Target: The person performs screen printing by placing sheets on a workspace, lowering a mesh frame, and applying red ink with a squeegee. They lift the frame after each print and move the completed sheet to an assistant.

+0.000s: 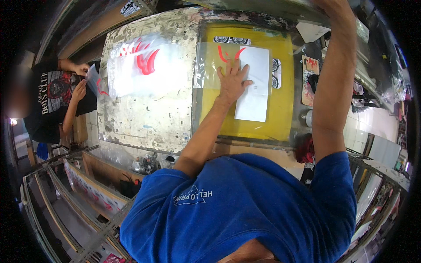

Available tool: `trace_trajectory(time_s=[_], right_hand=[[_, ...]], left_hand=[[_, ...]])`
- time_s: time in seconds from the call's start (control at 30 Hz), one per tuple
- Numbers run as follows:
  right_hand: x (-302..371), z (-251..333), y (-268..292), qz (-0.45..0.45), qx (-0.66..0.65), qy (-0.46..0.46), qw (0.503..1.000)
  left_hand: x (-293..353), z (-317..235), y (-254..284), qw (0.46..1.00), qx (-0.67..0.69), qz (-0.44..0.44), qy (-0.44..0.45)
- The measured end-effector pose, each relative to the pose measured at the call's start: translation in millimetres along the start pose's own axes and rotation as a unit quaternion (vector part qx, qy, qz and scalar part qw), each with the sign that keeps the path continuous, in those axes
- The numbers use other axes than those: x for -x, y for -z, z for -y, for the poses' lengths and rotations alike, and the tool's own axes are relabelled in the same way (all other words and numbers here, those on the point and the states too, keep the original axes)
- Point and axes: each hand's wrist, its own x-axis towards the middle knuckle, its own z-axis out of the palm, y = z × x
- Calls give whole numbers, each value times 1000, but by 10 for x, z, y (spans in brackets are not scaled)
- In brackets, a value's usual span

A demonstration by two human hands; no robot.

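My left hand (233, 82) lies flat with its fingers spread. It presses on a clear plastic sheet (206, 65) with red curved shapes and on a white paper (252, 105). Both rest on a yellow panel (215, 120), where black-and-white round prints (276, 74) show beside the paper. My right arm reaches up past the panel's right side to the top edge of the view. Only part of my right hand (330, 5) shows there, near the edge of a large raised board (280, 8); its fingers are hidden.
A paint-stained pale table (144, 127) adjoins on the left, bearing clear sheets with red flame shapes (147, 61). A person (61, 96) beside it holds another clear sheet (95, 81) in both hands. Metal racks (57, 210) stand lower left. Right of the panel lies a red-smeared board (309, 65).
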Motion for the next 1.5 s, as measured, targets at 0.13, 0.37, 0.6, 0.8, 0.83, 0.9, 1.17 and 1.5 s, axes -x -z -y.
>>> trace_trajectory(time_s=[0.13,0.37,0.6,0.8,0.83,0.9,1.17,1.5], right_hand=[[1,46,39,8,3,11,1000],[30,-64,-29,9,19,38,999],[1057,-34,-516,-47,47,57,996],[1919,71,-1016,51,11,8,999],[2019,-7,-1164,81,-8,-7,997],[2210,-223,-1445,138,-45,-40,989],[2545,-473,-2139,180,95,-22,979],[1169,-1758,-2607,57,149,24,987]], left_hand=[[4,27,-52,1000,-1,-14,-7],[-86,-26,171,998,-14,-59,-7],[191,-173,1233,716,573,-399,21],[1053,134,942,759,572,-223,219],[1228,284,705,783,546,-217,205],[1396,348,482,837,456,-218,209],[1506,371,443,958,100,-207,170],[1535,369,477,956,134,-198,171]])
